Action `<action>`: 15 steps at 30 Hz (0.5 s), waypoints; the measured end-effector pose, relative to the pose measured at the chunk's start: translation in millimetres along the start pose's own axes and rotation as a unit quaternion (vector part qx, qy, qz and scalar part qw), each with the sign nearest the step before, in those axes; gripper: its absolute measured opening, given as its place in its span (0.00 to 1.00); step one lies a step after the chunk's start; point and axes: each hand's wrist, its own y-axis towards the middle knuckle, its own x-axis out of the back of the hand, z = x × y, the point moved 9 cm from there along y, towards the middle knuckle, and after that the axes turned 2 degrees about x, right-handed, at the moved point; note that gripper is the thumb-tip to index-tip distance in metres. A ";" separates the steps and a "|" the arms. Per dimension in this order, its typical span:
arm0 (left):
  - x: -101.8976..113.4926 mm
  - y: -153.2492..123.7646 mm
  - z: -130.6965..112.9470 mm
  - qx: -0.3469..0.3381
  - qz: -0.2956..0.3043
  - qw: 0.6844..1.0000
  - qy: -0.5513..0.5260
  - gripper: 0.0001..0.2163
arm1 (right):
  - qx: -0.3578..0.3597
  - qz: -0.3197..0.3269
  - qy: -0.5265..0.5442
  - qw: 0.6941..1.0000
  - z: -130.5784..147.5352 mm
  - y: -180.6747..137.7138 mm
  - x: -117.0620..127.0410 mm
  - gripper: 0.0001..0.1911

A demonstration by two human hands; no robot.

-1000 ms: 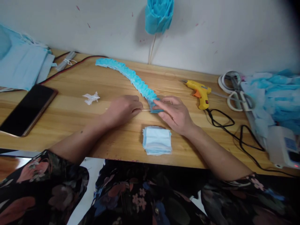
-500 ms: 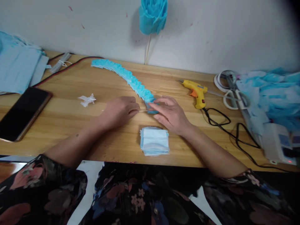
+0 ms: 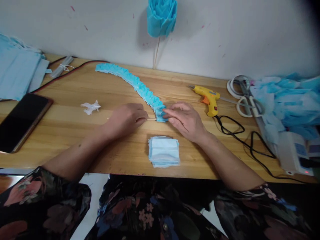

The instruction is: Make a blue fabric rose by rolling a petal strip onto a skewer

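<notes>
A long curved strip of folded blue fabric pieces (image 3: 130, 78) lies across the wooden table (image 3: 75, 133). My left hand (image 3: 126, 120) is closed in a pinch on a thin wooden stick (image 3: 151, 118) that runs into the strip's near end. My right hand (image 3: 186, 120) rests on that end, its fingers pressed together on the blue fabric. A stack of pale blue squares (image 3: 163, 151) sits just in front of both hands, near the table's front edge.
A yellow glue gun (image 3: 209, 96) with a black cord (image 3: 240, 131) lies to the right, beside scissors (image 3: 246, 100) and loose blue scraps (image 3: 290, 103). A phone (image 3: 21, 121), a white scrap (image 3: 90, 106) and blue sheets (image 3: 17, 70) are at the left. A blue fabric flower (image 3: 161, 16) leans on the wall.
My right hand's fingers have drawn in closer onto the strip's near end. The left hand keeps its pinch on the stick. The view has shifted slightly.
</notes>
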 end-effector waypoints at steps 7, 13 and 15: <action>0.8 0.8 -1.0 0.003 -0.003 1.000 0.007 0.15 | 0.009 0.007 -0.071 0.997 15.0 3.7 -5.1 0.20; -1.4 1.8 0.0 0.005 0.015 1.000 0.007 0.16 | -0.039 -0.098 0.066 0.992 0.1 1.6 24.5 0.20; -1.2 1.6 0.3 0.008 0.015 1.000 0.012 0.15 | -0.050 -0.139 0.086 0.985 -3.1 -0.3 37.0 0.20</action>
